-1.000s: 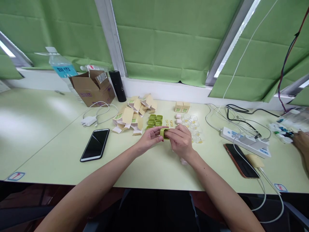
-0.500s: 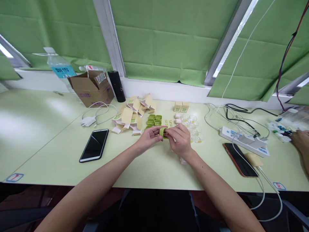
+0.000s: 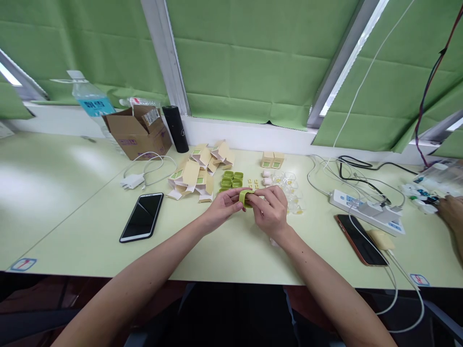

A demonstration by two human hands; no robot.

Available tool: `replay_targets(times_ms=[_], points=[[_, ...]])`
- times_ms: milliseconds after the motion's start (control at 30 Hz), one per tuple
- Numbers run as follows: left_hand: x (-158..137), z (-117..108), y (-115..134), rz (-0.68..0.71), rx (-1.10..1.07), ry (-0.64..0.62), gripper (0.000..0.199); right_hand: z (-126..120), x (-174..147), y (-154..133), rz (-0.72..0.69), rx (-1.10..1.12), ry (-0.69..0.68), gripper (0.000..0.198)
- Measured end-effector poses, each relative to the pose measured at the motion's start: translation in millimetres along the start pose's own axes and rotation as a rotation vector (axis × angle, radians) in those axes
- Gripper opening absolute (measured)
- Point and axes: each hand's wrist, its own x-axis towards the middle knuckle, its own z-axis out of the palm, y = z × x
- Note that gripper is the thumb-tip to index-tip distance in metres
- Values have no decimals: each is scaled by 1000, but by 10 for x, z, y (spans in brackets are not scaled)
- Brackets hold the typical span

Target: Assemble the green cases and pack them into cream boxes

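Note:
My left hand (image 3: 223,206) grips a small green square cup (image 3: 242,198), fingers on top and thumb below, its open side turned to the right. The bent fingers of my right hand (image 3: 272,212) reach into that opening; whether they pinch something inside is hidden. Just beyond my hands stand several matching green cups (image 3: 232,179). Right of those lie tiny yellow pieces (image 3: 253,182), then pale pink blocks (image 3: 266,177) and clear plastic pieces with yellow spots (image 3: 289,180). Another pale pink piece is partly hidden below my right wrist.
Cream cartons (image 3: 190,174) lie heaped at the back left, and two small closed boxes (image 3: 272,160) stand behind. Phones (image 3: 142,218), a charger (image 3: 132,181) and a power strip (image 3: 365,210) flank the work area. Another person's hand (image 3: 451,209) is at the far right.
My right fingers have shifted slightly at the cup's opening, and the cup has turned a little. My left hand keeps its hold.

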Motion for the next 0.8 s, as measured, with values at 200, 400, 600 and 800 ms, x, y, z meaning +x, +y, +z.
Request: replay_targets(times_ms=[200,400,600,800], points=[[-2,19,20,-13,-37,-2,52,-21,38,-10,-24,-44,72,17],[1,-2,-5,-32,-32,-8,54,-21,47,10,-39,-9,37,19],[-6,11,6,-45,-45,-17,52,-7,51,0,-44,23,8,23],[-5,8,14,-68,-36,-16,53,-6,56,16,-48,17,13,20]])
